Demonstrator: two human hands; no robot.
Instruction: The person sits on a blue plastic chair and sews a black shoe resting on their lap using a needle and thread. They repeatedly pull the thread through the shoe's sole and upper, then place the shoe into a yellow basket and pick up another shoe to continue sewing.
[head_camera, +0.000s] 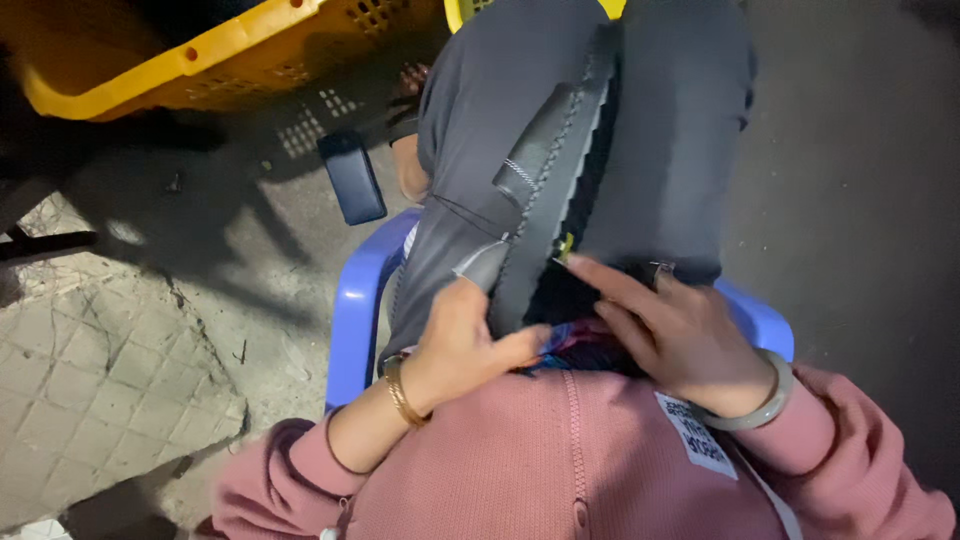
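A person in a pink zip-up top sits on a blue plastic chair (352, 305) and looks down at a dark grey shoe (520, 205) that lies lengthwise between the knees, on grey trousers (670, 130). The shoe is tipped on its side, so its black ridged sole (560, 190) runs up the middle of the view, with a line of pale stitching along the seam where upper meets sole.

The left hand (465, 340) grips the near end of the shoe, fingers curled down onto the upper and the thumb lying across toward the sole; a gold bangle (402, 392) sits at that wrist. The right hand (665, 325) rests against the sole's near end on the other side, fingers spread loosely and pointing left, the index finger touching the sole's edge beside a small yellow-green speck; whether it pinches anything there is too small to tell. A pale green bangle (755, 405) circles the right wrist.

On the ground to the left stands a yellow plastic crate (215, 55), and just below it lies a dark blue rectangular object (352, 178)
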